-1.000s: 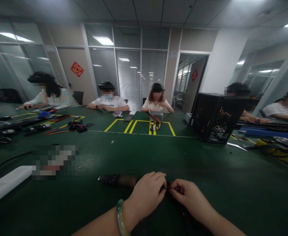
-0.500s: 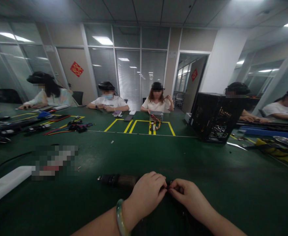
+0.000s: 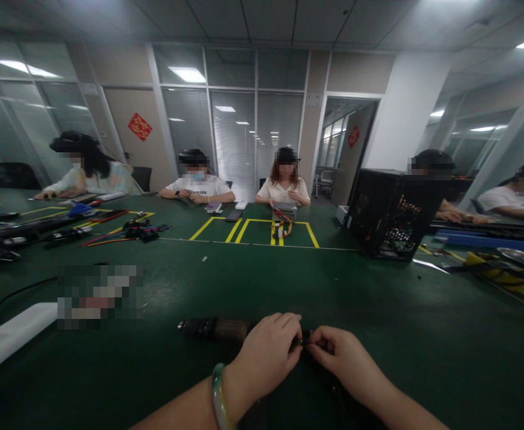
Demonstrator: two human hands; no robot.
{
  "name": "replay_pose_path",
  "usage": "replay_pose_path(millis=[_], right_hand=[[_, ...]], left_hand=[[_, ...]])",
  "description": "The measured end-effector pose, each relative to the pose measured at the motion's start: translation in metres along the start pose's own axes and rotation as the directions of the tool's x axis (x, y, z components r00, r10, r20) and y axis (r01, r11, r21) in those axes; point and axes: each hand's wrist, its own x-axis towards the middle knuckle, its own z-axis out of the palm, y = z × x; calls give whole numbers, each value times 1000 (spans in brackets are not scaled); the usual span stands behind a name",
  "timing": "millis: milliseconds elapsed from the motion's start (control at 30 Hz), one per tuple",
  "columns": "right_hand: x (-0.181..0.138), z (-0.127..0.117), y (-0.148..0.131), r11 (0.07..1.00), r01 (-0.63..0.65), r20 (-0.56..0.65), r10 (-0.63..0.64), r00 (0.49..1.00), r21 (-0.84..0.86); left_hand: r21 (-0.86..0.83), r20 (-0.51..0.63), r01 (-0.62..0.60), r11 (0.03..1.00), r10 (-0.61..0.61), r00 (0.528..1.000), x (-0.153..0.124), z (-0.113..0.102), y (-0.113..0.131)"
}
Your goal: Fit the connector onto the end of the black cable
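My left hand [image 3: 268, 352], with a green bangle on its wrist, is curled closed over the right end of a dark, long tool-like object [image 3: 212, 328] lying on the green table mat [image 3: 262, 280]. My right hand [image 3: 340, 357] meets it fingertip to fingertip, pinching a small dark part [image 3: 304, 341] between them. What that part is stays too small and dark to name. Both hands rest low at the near edge of the table.
A white flat device [image 3: 14, 334] lies at the near left. A black open computer case [image 3: 390, 214] stands at right. Cable bundles [image 3: 128, 232] and a small unit with wires [image 3: 283, 218] sit farther back. Several people sit around the table.
My hands have hardly moved. The person opposite raised a hand to the hair, then lowered it again.
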Motion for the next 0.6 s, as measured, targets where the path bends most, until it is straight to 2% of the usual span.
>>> replay_pose_path(millis=[333,600], right_hand=[[-1,0,-3,1000,18,-15,-19,1000,-21],[1,-1,0,1000,6,11,-6,1000,13]], left_hand=[[-4,11,-31,1000,31,999,2,0,0],[-13,4,30,999,-30,1000,1,3,-3]])
